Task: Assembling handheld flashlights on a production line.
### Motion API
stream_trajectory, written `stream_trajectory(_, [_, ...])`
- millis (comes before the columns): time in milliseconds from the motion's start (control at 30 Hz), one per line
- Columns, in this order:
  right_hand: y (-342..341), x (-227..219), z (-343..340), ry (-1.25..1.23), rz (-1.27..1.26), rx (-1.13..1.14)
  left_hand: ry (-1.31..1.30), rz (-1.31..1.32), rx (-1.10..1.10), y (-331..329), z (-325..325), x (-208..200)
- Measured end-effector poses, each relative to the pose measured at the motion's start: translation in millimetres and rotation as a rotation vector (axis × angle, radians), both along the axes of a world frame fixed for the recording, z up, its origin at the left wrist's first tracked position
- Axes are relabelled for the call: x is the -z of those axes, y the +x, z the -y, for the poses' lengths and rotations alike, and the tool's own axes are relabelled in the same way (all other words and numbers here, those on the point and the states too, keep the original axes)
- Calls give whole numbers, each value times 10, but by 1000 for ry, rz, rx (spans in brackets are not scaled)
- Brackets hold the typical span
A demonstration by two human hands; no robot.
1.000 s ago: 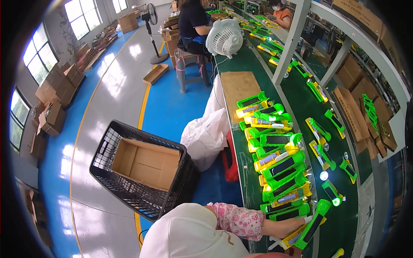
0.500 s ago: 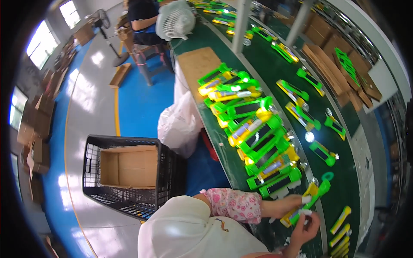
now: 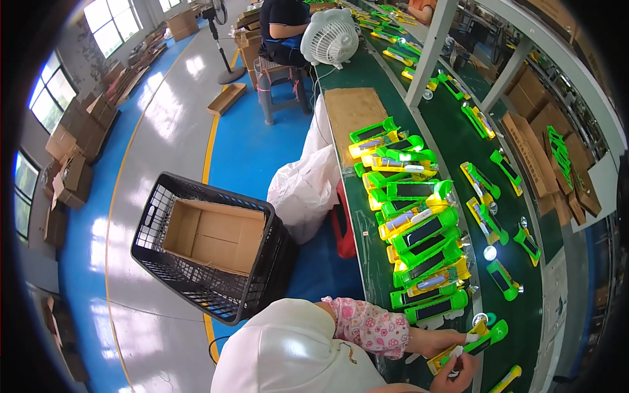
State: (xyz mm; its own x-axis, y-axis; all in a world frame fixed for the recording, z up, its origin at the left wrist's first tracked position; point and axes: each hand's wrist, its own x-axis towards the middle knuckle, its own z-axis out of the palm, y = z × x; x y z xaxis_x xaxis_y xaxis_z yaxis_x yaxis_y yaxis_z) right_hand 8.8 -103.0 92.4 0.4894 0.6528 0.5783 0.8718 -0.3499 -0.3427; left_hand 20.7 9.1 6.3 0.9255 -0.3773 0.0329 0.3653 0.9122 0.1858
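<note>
A green and yellow light (image 3: 493, 336) is held over the desk (image 3: 375, 262), in from its left edge.
The left hand (image 3: 449, 338) grips its side, and the right hand (image 3: 462, 373) pinches its near end. A pile of lights (image 3: 426, 236) like it lies just past it, near the left edge. A black crate (image 3: 252, 281) stands off that edge.

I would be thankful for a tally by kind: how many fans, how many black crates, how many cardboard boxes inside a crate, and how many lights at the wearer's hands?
Fans: 2 (white fan, standing fan)
Black crate: 1
Cardboard box inside it: 1
Green-and-yellow light at the left hand and right hand: 1
Total: 5
</note>
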Motion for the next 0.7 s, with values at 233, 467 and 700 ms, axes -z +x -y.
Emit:
stream_trajectory(233, [275, -142, 79, -89, 102, 98, 560, -30, -220, 234, 122, -154])
stream_trajectory(467, [416, -273, 319, -114, -195, 271, 141, 109, -3, 371, 188, 78])
stream_trajectory(700, [552, -635, 272, -352, -278, -4, 372, 6, -55, 169, -50, -194])
